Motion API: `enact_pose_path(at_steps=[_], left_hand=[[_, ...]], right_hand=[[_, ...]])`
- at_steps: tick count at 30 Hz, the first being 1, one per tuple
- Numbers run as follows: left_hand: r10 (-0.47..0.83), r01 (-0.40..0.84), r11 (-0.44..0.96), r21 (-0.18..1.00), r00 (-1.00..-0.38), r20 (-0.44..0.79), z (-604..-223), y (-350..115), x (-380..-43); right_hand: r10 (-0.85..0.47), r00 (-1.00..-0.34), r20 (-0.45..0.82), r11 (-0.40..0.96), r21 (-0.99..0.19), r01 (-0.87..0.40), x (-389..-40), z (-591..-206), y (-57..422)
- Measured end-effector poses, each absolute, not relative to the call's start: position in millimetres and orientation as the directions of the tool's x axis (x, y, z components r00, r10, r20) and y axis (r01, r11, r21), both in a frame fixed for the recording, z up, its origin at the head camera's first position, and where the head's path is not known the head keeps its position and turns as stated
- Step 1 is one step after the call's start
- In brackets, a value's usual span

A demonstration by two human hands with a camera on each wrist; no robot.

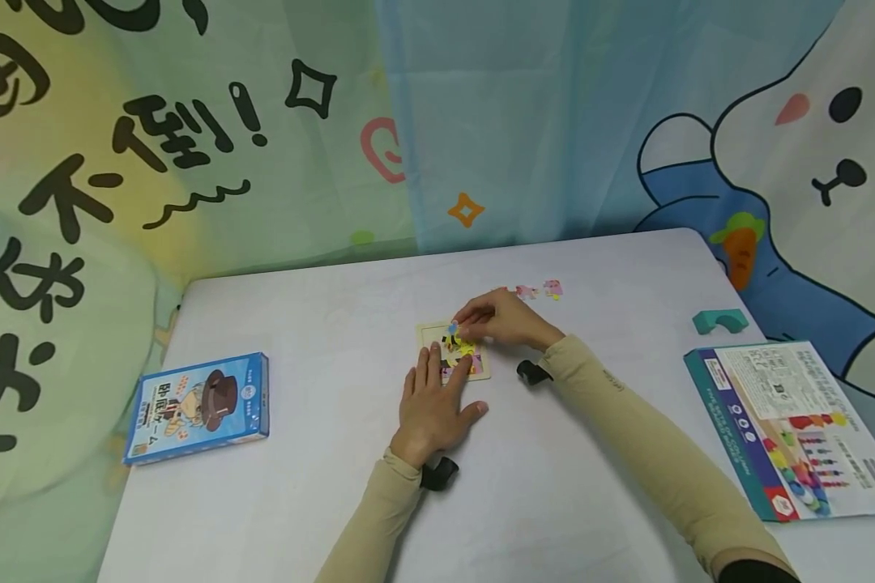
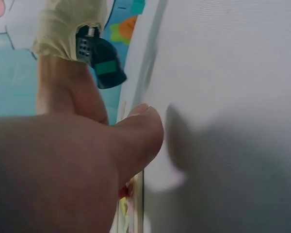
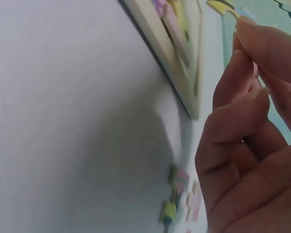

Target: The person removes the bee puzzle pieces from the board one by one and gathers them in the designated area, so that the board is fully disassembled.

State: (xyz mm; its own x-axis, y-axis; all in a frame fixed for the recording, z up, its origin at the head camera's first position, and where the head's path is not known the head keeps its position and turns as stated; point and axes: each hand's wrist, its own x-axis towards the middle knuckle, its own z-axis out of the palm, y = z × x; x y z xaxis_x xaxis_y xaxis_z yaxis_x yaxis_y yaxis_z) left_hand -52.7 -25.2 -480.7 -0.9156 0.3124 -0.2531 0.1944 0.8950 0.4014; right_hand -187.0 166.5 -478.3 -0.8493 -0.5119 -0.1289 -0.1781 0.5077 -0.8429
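A small wooden puzzle board with a pale frame lies mid-table, some coloured pieces inside it. Stretched over its lower part, my left hand rests its straight fingertips on the board. In the left wrist view the left hand hides most of the board. Above the board's upper edge, my right hand pinches a puzzle piece between thumb and forefinger. This piece shows yellow, black and some blue. Loose pink puzzle pieces lie behind the right hand, partly hidden by it.
To the left lies a blue box with a cartoon picture. A larger box with a green side is at the right edge, and a green arch block sits behind it. A printed curtain hangs behind the white table.
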Motion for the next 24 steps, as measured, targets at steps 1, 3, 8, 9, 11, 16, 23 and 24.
enact_pose_path(at_steps=[1, 3, 8, 9, 11, 16, 23, 24], left_hand=[[0.310, 0.193, 0.896, 0.401, -0.918, -0.249, -482, -24, -53], [0.303, 0.194, 0.898, 0.394, -0.923, -0.237, -486, -22, -52], [0.292, 0.192, 0.905, 0.379, -0.929, -0.226, -491, -19, -52], [0.292, 0.192, 0.906, 0.378, -0.929, -0.228, -491, -19, -52], [0.294, 0.193, 0.907, 0.375, -0.927, -0.233, -490, -18, -52], [0.288, 0.196, 0.915, 0.352, -0.929, -0.231, -487, -16, -52], [0.263, 0.184, 0.926, 0.328, -0.941, -0.215, -481, -12, -49], [0.260, 0.182, 0.928, 0.326, -0.941, -0.215, -480, -12, -49]], right_hand=[[-0.507, -0.852, -0.131, 0.505, -0.846, -0.170, -187, -477, 170], [-0.503, -0.855, -0.129, 0.502, -0.848, -0.167, -186, -475, 177], [-0.488, -0.857, -0.164, 0.522, -0.842, -0.136, -182, -471, 196], [-0.481, -0.859, -0.179, 0.528, -0.841, -0.120, -182, -471, 201], [-0.464, -0.860, -0.212, 0.524, -0.848, -0.073, -180, -470, 209], [-0.421, -0.857, -0.296, 0.477, -0.876, 0.068, -174, -471, 225], [-0.392, -0.861, -0.323, 0.401, -0.903, 0.157, -163, -478, 240], [-0.385, -0.865, -0.323, 0.390, -0.906, 0.164, -162, -480, 242]])
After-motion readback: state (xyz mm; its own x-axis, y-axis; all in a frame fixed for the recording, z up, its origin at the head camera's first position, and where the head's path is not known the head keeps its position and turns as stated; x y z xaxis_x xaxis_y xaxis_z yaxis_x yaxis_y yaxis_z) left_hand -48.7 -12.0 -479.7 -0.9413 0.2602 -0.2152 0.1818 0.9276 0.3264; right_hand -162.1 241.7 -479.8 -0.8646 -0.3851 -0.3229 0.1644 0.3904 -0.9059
